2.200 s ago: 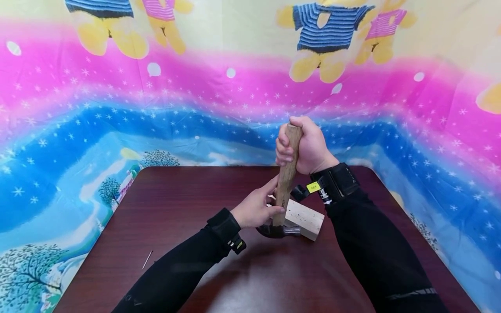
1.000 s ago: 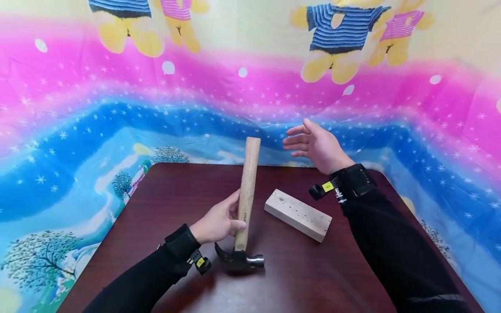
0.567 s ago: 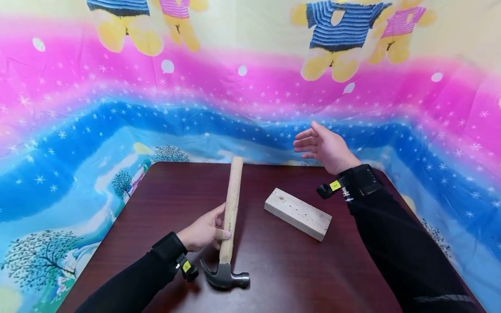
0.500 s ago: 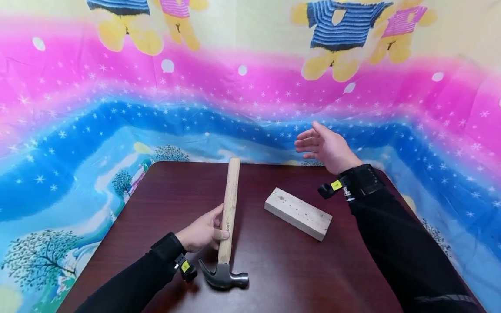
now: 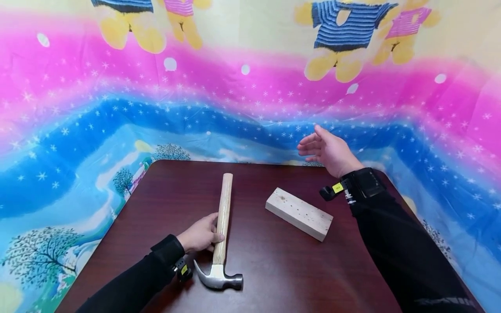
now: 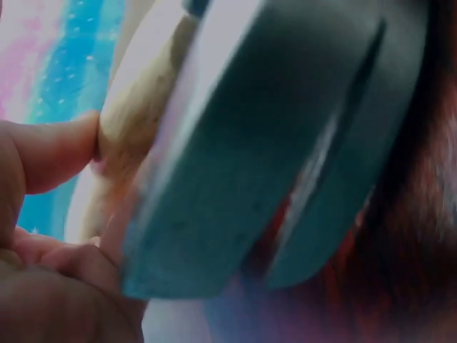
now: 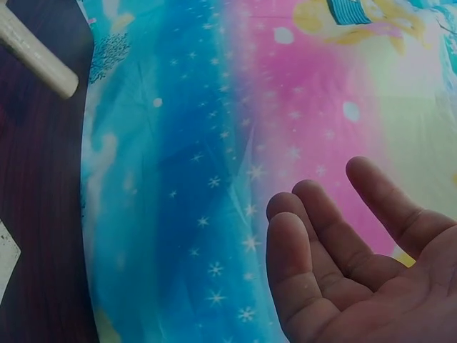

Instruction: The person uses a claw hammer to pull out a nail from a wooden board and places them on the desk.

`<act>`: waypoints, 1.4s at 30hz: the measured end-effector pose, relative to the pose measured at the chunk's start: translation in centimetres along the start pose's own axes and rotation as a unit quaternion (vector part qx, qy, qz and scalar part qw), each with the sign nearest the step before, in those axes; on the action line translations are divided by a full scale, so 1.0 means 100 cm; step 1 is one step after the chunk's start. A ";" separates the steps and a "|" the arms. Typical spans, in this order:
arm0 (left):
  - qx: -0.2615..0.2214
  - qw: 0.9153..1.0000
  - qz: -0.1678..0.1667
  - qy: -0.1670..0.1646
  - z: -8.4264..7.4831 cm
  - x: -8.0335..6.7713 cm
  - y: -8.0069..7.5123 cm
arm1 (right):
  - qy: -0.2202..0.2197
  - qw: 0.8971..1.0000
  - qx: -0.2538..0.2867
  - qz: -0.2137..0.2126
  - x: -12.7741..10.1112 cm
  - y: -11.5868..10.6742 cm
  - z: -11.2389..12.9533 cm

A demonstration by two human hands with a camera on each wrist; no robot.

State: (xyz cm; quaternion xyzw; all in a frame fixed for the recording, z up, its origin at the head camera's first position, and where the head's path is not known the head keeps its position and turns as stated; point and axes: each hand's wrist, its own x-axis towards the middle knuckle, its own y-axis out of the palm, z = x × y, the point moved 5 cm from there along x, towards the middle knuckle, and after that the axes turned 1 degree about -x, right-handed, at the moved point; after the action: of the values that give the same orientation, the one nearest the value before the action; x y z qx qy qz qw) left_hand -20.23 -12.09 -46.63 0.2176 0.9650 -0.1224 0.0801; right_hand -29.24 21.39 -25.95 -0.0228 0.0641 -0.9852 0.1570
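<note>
My left hand (image 5: 201, 234) pinches the wooden handle of a claw hammer (image 5: 223, 217) between thumb and fingers, low on the handle near the head. The hammer's steel head (image 5: 219, 277) points toward me, claw to the left; I cannot tell whether it touches the table. In the left wrist view the split claw (image 6: 271, 143) fills the middle, with the thumb on the handle behind it. My right hand (image 5: 332, 150) is raised beyond the wooden block, holding nothing, its fingers (image 7: 328, 229) relaxed and apart. The pale wooden block (image 5: 299, 213), dotted with small dark holes, lies right of the hammer.
The dark red-brown table (image 5: 270, 269) has rounded far corners. Behind it hangs a colourful cloth backdrop (image 5: 250, 95) with bears and snowflakes. A corner of the block and the end of the hammer handle show at the left of the right wrist view.
The right hand has let go of the hammer and drawn away to the right. The left hand has carried the hammer left and nearer me, lowering it. The block stays put.
</note>
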 end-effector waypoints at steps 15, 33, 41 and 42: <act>0.086 0.996 0.003 -0.012 -0.004 0.000 0.002 | 0.008 1.000 -0.005 -0.013 -0.003 -0.006 -0.014; 0.205 0.978 -0.031 -0.032 -0.010 0.001 0.001 | 0.036 0.999 -0.003 -0.013 -0.005 -0.019 -0.032; 0.227 0.972 -0.050 -0.035 -0.010 0.001 -0.002 | 0.042 0.999 -0.003 -0.019 -0.007 -0.023 -0.037; 0.233 0.970 -0.053 -0.036 -0.010 0.001 -0.003 | 0.042 0.999 -0.007 -0.022 -0.007 -0.024 -0.037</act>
State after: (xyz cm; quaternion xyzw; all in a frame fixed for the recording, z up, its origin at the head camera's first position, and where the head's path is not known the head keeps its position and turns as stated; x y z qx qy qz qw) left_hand -20.55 -12.01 -45.64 0.1742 0.9167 -0.3554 0.0550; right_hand -29.54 24.32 -29.32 0.0165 0.0766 -0.9881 0.1324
